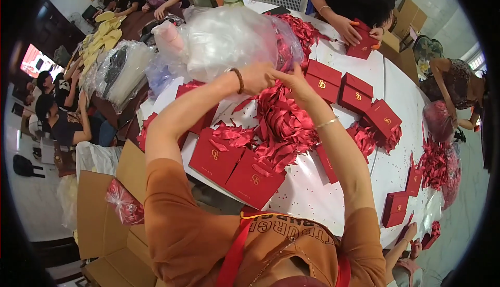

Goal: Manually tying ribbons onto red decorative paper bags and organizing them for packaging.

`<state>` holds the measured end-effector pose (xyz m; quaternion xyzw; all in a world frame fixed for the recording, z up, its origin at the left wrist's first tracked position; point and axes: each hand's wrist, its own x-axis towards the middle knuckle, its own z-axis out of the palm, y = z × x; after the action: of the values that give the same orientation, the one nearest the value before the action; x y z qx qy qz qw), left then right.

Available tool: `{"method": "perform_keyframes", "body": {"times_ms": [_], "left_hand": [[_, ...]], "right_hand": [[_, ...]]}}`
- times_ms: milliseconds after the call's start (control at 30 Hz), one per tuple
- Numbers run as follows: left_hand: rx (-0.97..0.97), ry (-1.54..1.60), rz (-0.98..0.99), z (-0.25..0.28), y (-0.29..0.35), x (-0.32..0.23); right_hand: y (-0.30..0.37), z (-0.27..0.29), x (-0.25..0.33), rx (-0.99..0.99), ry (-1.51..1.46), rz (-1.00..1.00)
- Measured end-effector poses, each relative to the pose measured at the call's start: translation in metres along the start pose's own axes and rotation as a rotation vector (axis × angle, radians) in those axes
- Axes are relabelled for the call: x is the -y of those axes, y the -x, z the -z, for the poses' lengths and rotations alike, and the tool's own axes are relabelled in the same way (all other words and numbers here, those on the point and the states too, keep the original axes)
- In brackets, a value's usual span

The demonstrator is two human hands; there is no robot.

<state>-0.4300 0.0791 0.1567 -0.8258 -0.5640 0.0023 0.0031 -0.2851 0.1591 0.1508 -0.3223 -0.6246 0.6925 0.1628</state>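
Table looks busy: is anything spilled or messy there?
Yes. Red ribbons lie in a loose heap across the white table, spilling over some red boxes. Both hands grip a clear bag above.

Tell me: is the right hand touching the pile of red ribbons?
Touching. The head view shows the right hand with its fingers on the top of the red ribbon pile, beside the left hand at the clear plastic bag.

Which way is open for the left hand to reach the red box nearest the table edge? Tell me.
Probably yes, from above. The left hand is up at the clear plastic bag; the red box lies uncovered below, only ribbon scraps beside it.
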Motion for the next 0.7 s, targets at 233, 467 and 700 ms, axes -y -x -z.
{"method": "perform_keyframes", "body": {"times_ms": [233, 467, 700], "left_hand": [[-0.388, -0.167, -0.201, -0.013, 0.035, -0.019], [-0.775, -0.116, 0.517, -0.059, 0.093, 0.000], [-1.275, 0.026, 0.600, -0.067, 0.092, 0.048]], "right_hand": [[-0.036, -0.021, -0.026, 0.148, -0.207, -0.117], [-0.038, -0.003, 0.042, 0.055, -0.230, 0.347], [0.010, 0.019, 0.137, -0.063, -0.176, 0.688]]}}
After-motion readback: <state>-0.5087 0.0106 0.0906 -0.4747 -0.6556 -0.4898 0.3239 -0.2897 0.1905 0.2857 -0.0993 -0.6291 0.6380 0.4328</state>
